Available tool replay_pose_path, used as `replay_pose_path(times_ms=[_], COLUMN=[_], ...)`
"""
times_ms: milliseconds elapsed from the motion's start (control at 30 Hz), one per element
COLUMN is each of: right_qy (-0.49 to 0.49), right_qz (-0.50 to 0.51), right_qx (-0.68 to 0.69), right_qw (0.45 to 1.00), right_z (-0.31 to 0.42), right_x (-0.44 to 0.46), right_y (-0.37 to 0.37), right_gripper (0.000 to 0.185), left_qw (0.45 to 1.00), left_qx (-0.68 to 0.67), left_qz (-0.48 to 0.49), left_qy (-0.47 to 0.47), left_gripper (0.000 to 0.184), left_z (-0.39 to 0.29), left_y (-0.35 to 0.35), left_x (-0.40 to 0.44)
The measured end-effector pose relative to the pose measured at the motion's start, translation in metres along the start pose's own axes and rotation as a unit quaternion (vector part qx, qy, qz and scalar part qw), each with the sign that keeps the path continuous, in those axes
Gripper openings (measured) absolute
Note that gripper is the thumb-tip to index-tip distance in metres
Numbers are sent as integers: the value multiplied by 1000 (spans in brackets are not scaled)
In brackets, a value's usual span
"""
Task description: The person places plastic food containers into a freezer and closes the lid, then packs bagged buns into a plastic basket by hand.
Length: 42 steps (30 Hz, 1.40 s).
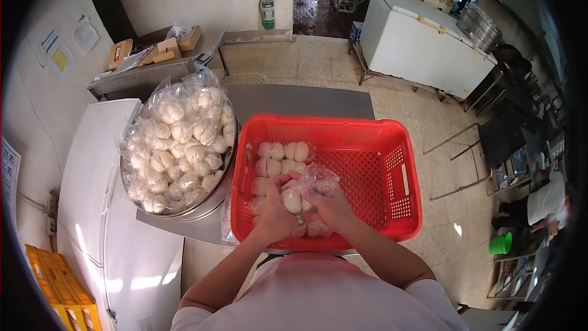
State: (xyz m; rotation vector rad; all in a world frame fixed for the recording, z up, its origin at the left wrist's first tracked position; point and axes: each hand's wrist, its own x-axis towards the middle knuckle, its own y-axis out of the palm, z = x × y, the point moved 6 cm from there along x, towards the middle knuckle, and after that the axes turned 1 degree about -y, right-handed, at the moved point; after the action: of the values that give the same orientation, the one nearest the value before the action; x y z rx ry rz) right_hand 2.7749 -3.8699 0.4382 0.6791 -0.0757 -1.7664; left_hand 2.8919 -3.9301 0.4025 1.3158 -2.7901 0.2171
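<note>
Over the left part of a red plastic crate (401,208), my left hand (275,208) is closed around a clear bag of white dough balls (292,201). The fingers of my right hand (331,202) pinch the gathered plastic of the same bag. Beneath and beside my hands, bagged dough balls (269,167) lie in rows along the crate's left side; my hands hide some of them. Left of the crate stands a large round metal pan (211,207), heaped with bagged white dough balls (177,141).
A grey table (300,101) bears the crate. White chest freezers stand at left (92,165) and back right (416,40). Cardboard boxes (165,49) lie on a side table. At far right, a person (545,202) is near a green bucket (500,244). Yellow crates (61,288) sit lower left.
</note>
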Motion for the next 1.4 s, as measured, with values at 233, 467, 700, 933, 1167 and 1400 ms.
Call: replay_pose_path(times_ms=[233,467,700,933,1167,1400], right_qy=[-239,-412,-334,21,239,181], right_qz=[89,170,46,-13,6,17], right_qx=[-316,-407,-538,-421,-302,-445], right_qw=[914,798,773,907,923,877], right_z=[-1,17,42,-27,-119,-121], right_x=[10,-10,-15,65,78,93], right_y=[-12,-7,-18,-128,-167,-151], right_gripper=[40,65,91,68,56,55], left_qw=[982,956,840,977,971,965], left_qx=[68,-197,-351,-20,204,199], left_qz=[168,136,196,10,-120,-171], left_qy=[-44,-169,-363,-212,-47,4], left_gripper=[78,58,56,69,40,22], left_z=[-30,22,-6,-10,-2,6], left_y=[16,7,7,-52,-88,-93], left_x=[-2,-2,16,14,-23,-43])
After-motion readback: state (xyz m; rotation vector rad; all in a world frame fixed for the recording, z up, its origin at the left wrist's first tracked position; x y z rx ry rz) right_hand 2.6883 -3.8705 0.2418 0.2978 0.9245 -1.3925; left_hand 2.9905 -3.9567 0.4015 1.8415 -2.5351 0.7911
